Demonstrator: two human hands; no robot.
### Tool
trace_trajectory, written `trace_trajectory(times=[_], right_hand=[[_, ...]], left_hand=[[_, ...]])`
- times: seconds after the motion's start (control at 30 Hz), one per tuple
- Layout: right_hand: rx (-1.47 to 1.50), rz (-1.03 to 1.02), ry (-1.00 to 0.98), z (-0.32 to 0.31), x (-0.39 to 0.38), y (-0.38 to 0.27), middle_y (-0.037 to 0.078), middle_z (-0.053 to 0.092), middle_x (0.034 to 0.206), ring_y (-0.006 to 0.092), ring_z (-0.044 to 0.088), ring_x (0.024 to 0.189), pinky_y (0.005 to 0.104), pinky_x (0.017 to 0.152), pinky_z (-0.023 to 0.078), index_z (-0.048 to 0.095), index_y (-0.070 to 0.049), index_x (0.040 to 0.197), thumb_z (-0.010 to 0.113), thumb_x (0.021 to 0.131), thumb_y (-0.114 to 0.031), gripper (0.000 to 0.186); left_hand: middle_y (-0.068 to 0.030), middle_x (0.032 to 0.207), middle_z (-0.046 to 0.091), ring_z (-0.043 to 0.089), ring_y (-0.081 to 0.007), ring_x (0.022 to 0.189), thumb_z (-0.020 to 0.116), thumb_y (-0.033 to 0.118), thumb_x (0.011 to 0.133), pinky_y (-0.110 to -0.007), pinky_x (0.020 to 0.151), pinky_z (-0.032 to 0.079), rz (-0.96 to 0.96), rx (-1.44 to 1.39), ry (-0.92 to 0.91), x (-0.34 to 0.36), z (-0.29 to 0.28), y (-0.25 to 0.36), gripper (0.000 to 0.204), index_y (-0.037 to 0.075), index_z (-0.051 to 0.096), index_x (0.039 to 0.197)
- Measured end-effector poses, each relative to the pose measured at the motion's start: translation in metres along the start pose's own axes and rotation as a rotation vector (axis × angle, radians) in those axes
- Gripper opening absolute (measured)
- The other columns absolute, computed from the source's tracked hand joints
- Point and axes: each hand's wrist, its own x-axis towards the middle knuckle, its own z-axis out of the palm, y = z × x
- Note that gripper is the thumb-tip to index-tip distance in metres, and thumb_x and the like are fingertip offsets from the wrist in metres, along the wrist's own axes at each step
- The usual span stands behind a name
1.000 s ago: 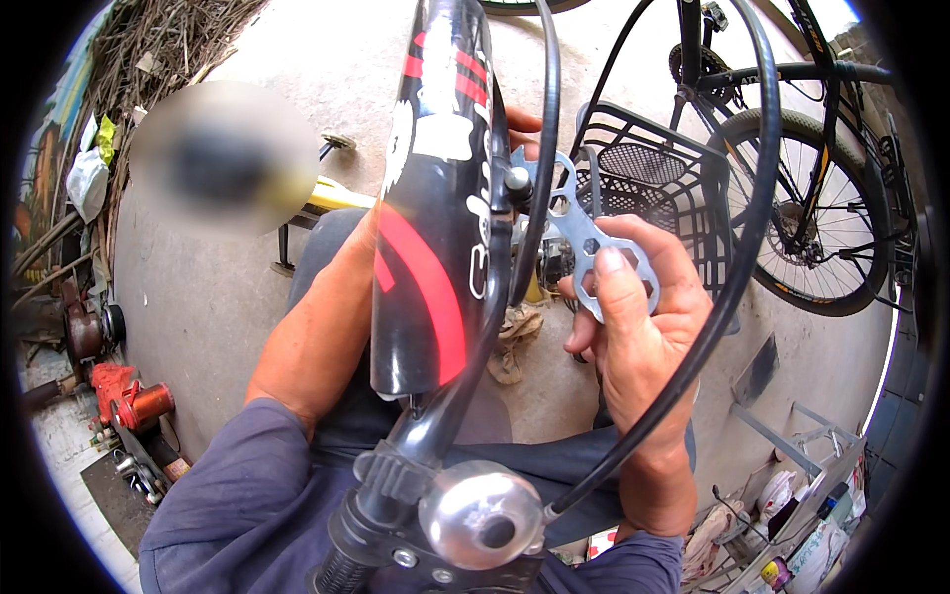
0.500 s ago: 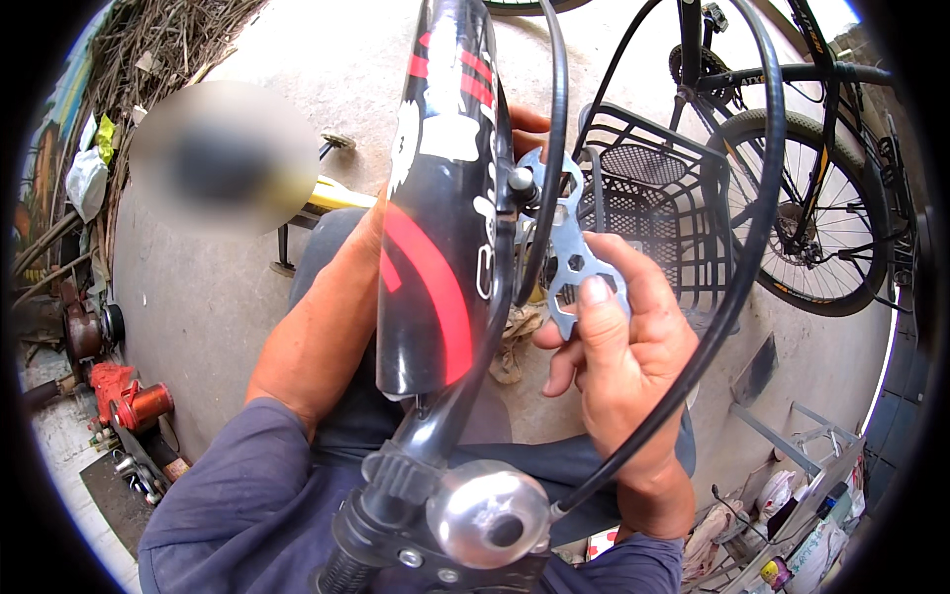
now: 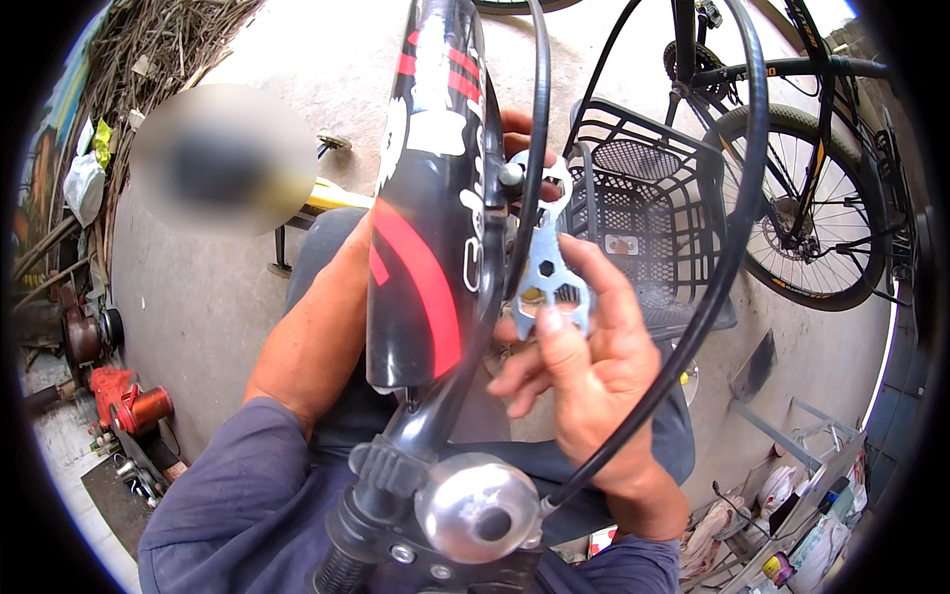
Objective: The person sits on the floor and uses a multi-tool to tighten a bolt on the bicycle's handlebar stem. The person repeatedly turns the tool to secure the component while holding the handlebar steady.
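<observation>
A thick black bicycle tube [image 3: 426, 277] with red and white graphics runs up the middle, beside handlebar parts and a silver bell [image 3: 477, 510]. My left hand [image 3: 518, 135] is mostly hidden behind the tube, its fingers curled round the far side. My right hand [image 3: 584, 381] grips a flat silver multi-hole wrench [image 3: 554, 282] by its lower end, thumb on top, other fingers partly curled. The wrench's upper end sits beside a small silver bolt [image 3: 511, 174] on the tube's right side, partly behind a black cable [image 3: 539, 94]; whether it fits on the bolt I cannot tell.
A black basket [image 3: 648, 228] lies beyond the wrench. Another bicycle [image 3: 792, 198] stands at the right, above a metal stand [image 3: 782, 436] with bags. A red tool [image 3: 119, 391] and a branch pile [image 3: 124, 59] are at left. A blurred patch covers the upper left floor.
My right hand has moved left with the wrench, which now stands more upright beside the bolt. The tube has shifted slightly left. My left forearm has stayed about where it was.
</observation>
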Motion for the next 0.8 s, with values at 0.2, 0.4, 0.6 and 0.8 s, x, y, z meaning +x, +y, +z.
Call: trace_trajectory(times=[0.2,0.4,0.6,0.8], right_hand=[[-0.039,-0.126,0.041,0.008,-0.001,0.032,0.018,0.066,0.101,0.0174,0.068,0.070,0.0285,0.063,0.058,0.023,0.000,0.150,0.046,0.105,-0.011,0.052],[0.015,-0.139,0.140,0.006,-0.002,0.019,0.015,0.068,0.087,0.0166,0.069,0.072,0.0287,0.069,0.059,0.028,0.001,0.148,0.048,0.105,-0.014,0.049],[-0.167,-0.254,0.159,0.006,-0.004,0.037,0.011,0.070,0.093,0.0112,0.068,0.070,0.0250,0.064,0.056,0.038,0.001,0.145,0.054,0.101,-0.007,0.047],[-0.218,-0.234,0.127,0.003,-0.004,0.033,0.015,0.067,0.101,0.0122,0.067,0.076,0.0264,0.068,0.057,0.031,0.000,0.149,0.050,0.104,-0.013,0.050]], left_hand=[[-0.0189,0.129,0.060,0.064,-0.0344,0.113,0.058,0.040,0.098,-0.043,0.086,0.060,0.022,0.121,0.035,-0.002,0.008,0.003,0.056,0.004,0.046,0.138],[-0.0197,0.129,0.060,0.064,-0.0334,0.114,0.057,0.040,0.098,-0.042,0.085,0.061,0.064,0.185,0.053,-0.002,0.010,0.002,0.056,0.003,0.046,0.138],[-0.0206,0.122,0.064,0.067,-0.0341,0.107,0.056,0.041,0.098,-0.040,0.080,0.062,0.038,0.164,0.074,0.003,0.003,0.000,0.055,0.001,0.049,0.135],[-0.0225,0.120,0.065,0.069,-0.0339,0.103,0.054,0.041,0.099,-0.040,0.077,0.063,0.038,0.111,0.111,0.004,0.000,-0.004,0.054,0.000,0.050,0.133]])
